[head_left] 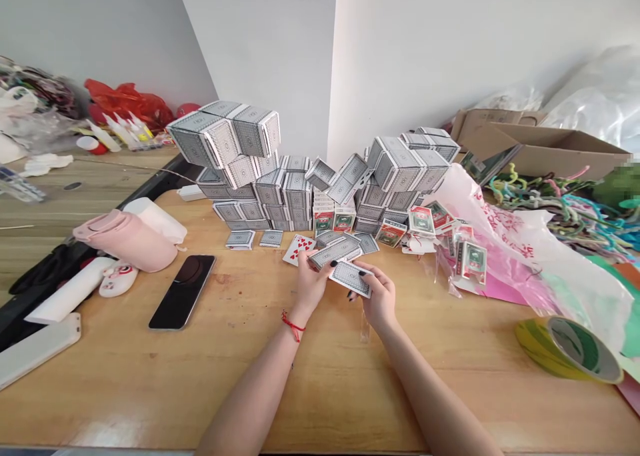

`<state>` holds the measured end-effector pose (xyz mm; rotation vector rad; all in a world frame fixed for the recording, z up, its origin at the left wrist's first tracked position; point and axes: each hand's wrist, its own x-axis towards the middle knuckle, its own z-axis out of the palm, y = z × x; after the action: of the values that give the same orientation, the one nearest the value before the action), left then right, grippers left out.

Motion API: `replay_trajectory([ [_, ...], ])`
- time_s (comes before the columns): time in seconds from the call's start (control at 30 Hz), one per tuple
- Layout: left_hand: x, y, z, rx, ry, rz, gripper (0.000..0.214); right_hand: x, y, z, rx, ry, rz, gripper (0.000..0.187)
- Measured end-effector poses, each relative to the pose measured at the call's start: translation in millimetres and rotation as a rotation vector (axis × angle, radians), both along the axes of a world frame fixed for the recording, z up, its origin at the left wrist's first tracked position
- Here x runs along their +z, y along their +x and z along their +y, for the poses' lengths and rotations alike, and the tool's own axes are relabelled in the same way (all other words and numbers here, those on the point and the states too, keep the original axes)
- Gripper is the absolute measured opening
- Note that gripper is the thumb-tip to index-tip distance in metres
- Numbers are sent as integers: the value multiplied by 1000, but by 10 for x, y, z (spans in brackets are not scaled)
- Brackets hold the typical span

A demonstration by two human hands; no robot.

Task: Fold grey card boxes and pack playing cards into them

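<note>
My left hand point(314, 281), with a red string bracelet at the wrist, is closed on a few grey-backed playing cards point(336, 251). My right hand point(381, 295) grips a playing card point(351, 278) by its right end, back side up. The left thumb touches or nearly touches this card's upper left corner. Just beyond my hands lies a face-up heart card point(299, 248), partly hidden by the left fingers. Behind it stand red and green card boxes point(324, 220) and a large structure of blocks point(297, 196) made from folded grey-backed cards.
To the left lie a black phone point(183, 292) and a pink bottle point(125, 239). On the right are a roll of yellow tape point(565, 349), loose card boxes point(473, 264), a plastic bag point(540, 243) and a cardboard box point(545, 151). A second stack of card blocks point(407, 166) stands at the back.
</note>
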<state>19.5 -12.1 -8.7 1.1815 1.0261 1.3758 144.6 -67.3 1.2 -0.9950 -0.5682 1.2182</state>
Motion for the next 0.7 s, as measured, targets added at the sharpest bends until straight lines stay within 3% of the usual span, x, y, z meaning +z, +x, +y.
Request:
replay_trajectory([
  [0.1, -22, 1, -9, -12, -12, -55, 47, -8, -17, -4, -30, -5, -24, 21],
  [0.27, -111, -11, 13, 8, -92, -89, 27, -16, -54, -3, -28, -9, -83, 30],
  [0.57, -109, -58, 55, 109, 12, 19, 24, 33, -21, 27, 119, -152, -64, 47],
  [0.7, -65, -88, 63, 65, 52, 24, 32, -4, -33, 21, 67, -134, -191, 42],
])
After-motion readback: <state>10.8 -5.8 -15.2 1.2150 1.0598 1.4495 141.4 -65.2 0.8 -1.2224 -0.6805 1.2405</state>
